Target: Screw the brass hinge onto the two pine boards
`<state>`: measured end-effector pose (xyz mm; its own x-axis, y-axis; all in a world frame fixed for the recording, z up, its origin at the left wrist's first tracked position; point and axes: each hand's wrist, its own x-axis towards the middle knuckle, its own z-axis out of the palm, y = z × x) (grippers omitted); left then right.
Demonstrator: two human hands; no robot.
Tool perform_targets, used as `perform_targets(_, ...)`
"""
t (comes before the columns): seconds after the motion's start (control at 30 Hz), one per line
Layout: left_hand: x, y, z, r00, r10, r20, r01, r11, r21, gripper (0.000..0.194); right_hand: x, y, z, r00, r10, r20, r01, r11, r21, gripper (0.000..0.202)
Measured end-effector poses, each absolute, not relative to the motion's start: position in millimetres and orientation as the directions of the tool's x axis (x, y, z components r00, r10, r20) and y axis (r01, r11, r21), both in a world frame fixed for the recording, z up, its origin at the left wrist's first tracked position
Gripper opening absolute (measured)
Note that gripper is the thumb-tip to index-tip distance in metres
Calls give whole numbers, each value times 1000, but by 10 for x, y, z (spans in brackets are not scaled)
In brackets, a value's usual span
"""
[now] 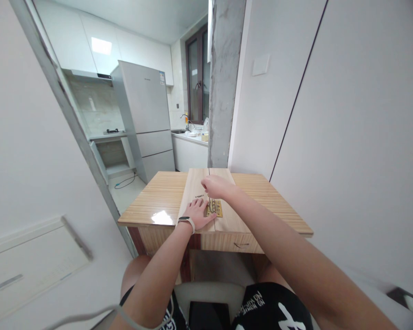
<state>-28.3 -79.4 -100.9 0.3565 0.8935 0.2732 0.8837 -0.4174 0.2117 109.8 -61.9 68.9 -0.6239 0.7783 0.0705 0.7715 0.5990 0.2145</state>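
Two pale wooden boards (pixel 197 183) lie side by side on the table, with a brass-coloured hinge (pixel 219 209) across the seam between them. My left hand (pixel 198 213) rests on the left board with fingers spread, its thumb reaching over the near edge of the hinge. Above the hinge, my right hand (pixel 216 186) is closed in a fist. A thin dark shaft, apparently a screwdriver (pixel 209 204), runs down from it to the hinge's left leaf; its handle is hidden in the fingers. Several small dark screws (pixel 199 196) lie on the left board.
The boards sit on a wood-grain table (pixel 158 195) with a drawer (pixel 229 242) at its front. A wall (pixel 330 137) stands close on the right. Past the doorway are a grey refrigerator (pixel 147 101) and a sink counter (pixel 191 149). A cable (pixel 86 316) crosses near my left arm.
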Motion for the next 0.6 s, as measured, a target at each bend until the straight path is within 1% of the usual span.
perform_targets(0.23, -271, -798, -1001, 346, 898, 272, 890, -406, 208, 83, 1078, -672, 695, -613, 787, 77, 775, 578, 256, 23)
perform_targets(0.43, -266, -813, -978, 351, 898, 265, 888, -409, 209, 83, 1036, -673, 669, -562, 824, 66, 809, 532, 249, 26)
perform_targets(0.6, -264, -819, -979, 347, 899, 268, 888, -407, 214, 83, 1099, -627, 644, -507, 855, 110, 848, 472, 240, 34)
